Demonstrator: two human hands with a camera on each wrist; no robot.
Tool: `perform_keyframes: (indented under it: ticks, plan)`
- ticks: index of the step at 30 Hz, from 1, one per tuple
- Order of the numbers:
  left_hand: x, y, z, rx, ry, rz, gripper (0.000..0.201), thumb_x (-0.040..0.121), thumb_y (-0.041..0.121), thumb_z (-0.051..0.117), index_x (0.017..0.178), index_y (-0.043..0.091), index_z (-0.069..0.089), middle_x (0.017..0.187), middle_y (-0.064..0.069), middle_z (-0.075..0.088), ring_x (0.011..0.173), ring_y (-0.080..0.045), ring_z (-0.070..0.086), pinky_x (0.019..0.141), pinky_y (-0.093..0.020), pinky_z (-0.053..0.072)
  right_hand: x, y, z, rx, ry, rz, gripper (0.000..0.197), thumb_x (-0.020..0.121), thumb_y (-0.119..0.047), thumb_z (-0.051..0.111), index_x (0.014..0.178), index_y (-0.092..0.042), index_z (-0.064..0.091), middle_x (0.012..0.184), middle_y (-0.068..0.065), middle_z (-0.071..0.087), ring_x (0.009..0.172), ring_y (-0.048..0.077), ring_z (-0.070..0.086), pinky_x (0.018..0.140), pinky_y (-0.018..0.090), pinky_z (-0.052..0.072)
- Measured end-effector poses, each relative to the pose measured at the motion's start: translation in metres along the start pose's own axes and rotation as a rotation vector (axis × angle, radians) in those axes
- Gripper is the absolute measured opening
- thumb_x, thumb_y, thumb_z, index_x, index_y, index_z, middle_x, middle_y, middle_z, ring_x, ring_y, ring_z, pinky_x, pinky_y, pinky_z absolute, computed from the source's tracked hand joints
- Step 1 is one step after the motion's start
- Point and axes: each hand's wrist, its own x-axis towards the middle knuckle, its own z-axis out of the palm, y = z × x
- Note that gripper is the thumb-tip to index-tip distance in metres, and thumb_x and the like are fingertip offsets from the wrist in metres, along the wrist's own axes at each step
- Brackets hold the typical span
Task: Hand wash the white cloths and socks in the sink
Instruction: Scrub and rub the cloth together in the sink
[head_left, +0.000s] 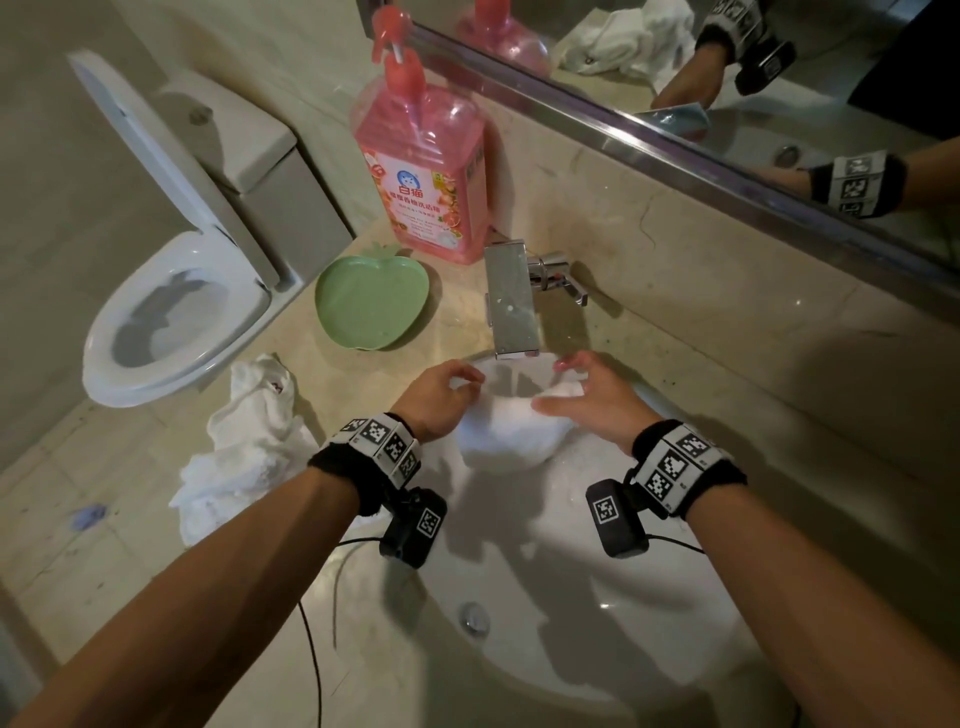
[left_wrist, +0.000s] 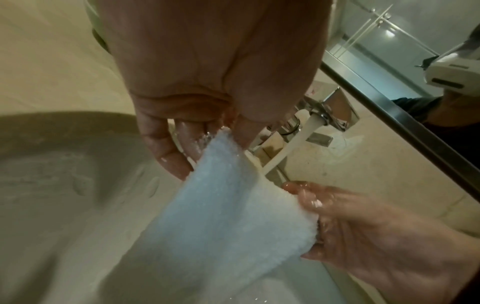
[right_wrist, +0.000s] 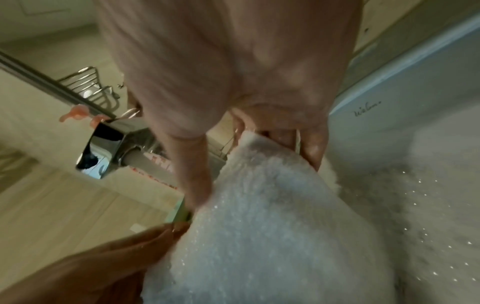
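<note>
A wet white cloth (head_left: 506, 434) hangs between both hands over the back of the white sink (head_left: 597, 639), under the chrome tap (head_left: 509, 306). My left hand (head_left: 441, 395) pinches its left corner, and in the left wrist view the fingers (left_wrist: 166, 148) grip the cloth (left_wrist: 221, 216). My right hand (head_left: 587, 400) pinches the right corner; the right wrist view shows the thumb and fingers (right_wrist: 197, 185) clamped on the soaked cloth (right_wrist: 272, 226). Water runs from the spout (left_wrist: 293, 142). A heap of white cloths and socks (head_left: 244, 447) lies on the counter at the left.
A pink pump bottle of detergent (head_left: 423, 171) stands behind the tap, with a green apple-shaped dish (head_left: 369, 299) beside it. A mirror (head_left: 727, 78) runs along the back wall. A toilet (head_left: 171, 291) with its lid up stands left of the counter. The drain (head_left: 474, 618) sits near the sink's front.
</note>
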Motion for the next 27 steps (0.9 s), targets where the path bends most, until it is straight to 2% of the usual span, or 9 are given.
perform_keyframes:
  ticks: [2, 3, 7, 11, 15, 19, 23, 25, 27]
  plan:
    - [-0.004, 0.004, -0.002, -0.115, -0.005, 0.006, 0.009, 0.093, 0.015, 0.064, 0.090, 0.023, 0.069, 0.093, 0.011, 0.066, 0.086, -0.011, 0.059, 0.071, -0.024, 0.046, -0.002, -0.001, -0.002, -0.061, -0.081, -0.014, 0.057, 0.068, -0.011, 0.085, 0.114, -0.030, 0.057, 0.121, 0.003, 0.060, 0.110, 0.025, 0.062, 0.093, 0.046, 0.055]
    - [-0.005, 0.006, -0.004, -0.151, -0.033, 0.008, 0.011, 0.087, 0.013, 0.072, 0.091, 0.023, 0.069, 0.094, 0.009, 0.067, 0.086, -0.011, 0.060, 0.073, -0.025, 0.048, -0.003, -0.001, -0.002, -0.090, -0.087, -0.023, 0.055, 0.070, -0.004, 0.081, 0.112, -0.030, 0.059, 0.118, 0.005, 0.062, 0.106, 0.025, 0.063, 0.089, 0.044, 0.057]
    - [-0.004, 0.013, -0.003, 0.196, -0.160, 0.071, 0.054, 0.070, 0.009, 0.084, 0.118, 0.019, 0.060, 0.114, -0.002, 0.060, 0.097, -0.018, 0.056, 0.079, -0.023, 0.046, -0.001, -0.007, -0.001, -0.092, -0.025, -0.068, 0.032, 0.084, -0.004, 0.067, 0.105, -0.028, 0.065, 0.112, 0.003, 0.064, 0.094, 0.019, 0.063, 0.075, 0.036, 0.055]
    - [0.005, 0.021, 0.007, 0.413, -0.056, 0.085, 0.034, 0.090, 0.018, 0.064, 0.123, 0.022, 0.062, 0.124, -0.006, 0.064, 0.108, -0.026, 0.060, 0.081, -0.022, 0.040, 0.004, -0.012, 0.004, -0.163, 0.071, -0.153, 0.017, 0.092, -0.011, 0.057, 0.098, -0.027, 0.060, 0.096, -0.006, 0.062, 0.088, 0.018, 0.061, 0.070, 0.032, 0.048]
    - [0.014, 0.025, 0.004, 0.264, -0.011, 0.072, 0.026, 0.092, 0.026, 0.066, 0.117, 0.021, 0.061, 0.116, -0.009, 0.067, 0.102, -0.029, 0.062, 0.083, -0.027, 0.045, 0.012, -0.004, -0.005, -0.143, 0.147, -0.135, 0.020, 0.093, -0.020, 0.064, 0.105, -0.031, 0.053, 0.105, -0.003, 0.062, 0.085, 0.013, 0.060, 0.060, 0.025, 0.041]
    - [0.017, 0.023, -0.003, -0.068, 0.042, 0.084, 0.020, 0.086, 0.024, 0.075, 0.084, 0.030, 0.056, 0.082, 0.007, 0.063, 0.062, -0.002, 0.056, 0.055, -0.012, 0.040, 0.014, 0.003, -0.017, 0.040, 0.198, -0.025, 0.046, 0.085, -0.031, 0.076, 0.116, -0.041, 0.044, 0.121, 0.004, 0.056, 0.100, 0.023, 0.059, 0.077, 0.035, 0.051]
    - [0.019, 0.022, -0.007, -0.088, 0.069, 0.061, 0.017, 0.084, 0.023, 0.076, 0.078, 0.030, 0.061, 0.085, 0.002, 0.063, 0.068, -0.010, 0.053, 0.071, -0.026, 0.044, 0.012, 0.002, -0.017, 0.075, 0.179, -0.053, 0.037, 0.086, -0.033, 0.075, 0.114, -0.043, 0.054, 0.126, 0.003, 0.058, 0.112, 0.023, 0.058, 0.093, 0.045, 0.052]
    - [0.019, 0.019, -0.010, -0.115, 0.092, 0.040, 0.015, 0.084, 0.023, 0.076, 0.077, 0.029, 0.064, 0.072, 0.011, 0.062, 0.061, -0.006, 0.052, 0.065, -0.024, 0.042, 0.012, -0.001, -0.014, 0.076, 0.133, -0.055, 0.038, 0.088, -0.033, 0.073, 0.124, -0.034, 0.060, 0.131, 0.000, 0.058, 0.119, 0.021, 0.056, 0.101, 0.046, 0.049]
    - [0.016, 0.018, -0.017, -0.117, 0.071, 0.034, 0.012, 0.081, 0.023, 0.079, 0.084, 0.027, 0.069, 0.067, 0.017, 0.061, 0.060, -0.003, 0.053, 0.059, -0.018, 0.042, 0.011, -0.004, -0.011, 0.070, 0.032, -0.055, 0.050, 0.085, -0.031, 0.077, 0.132, -0.027, 0.059, 0.132, -0.004, 0.060, 0.116, 0.011, 0.059, 0.097, 0.035, 0.052]
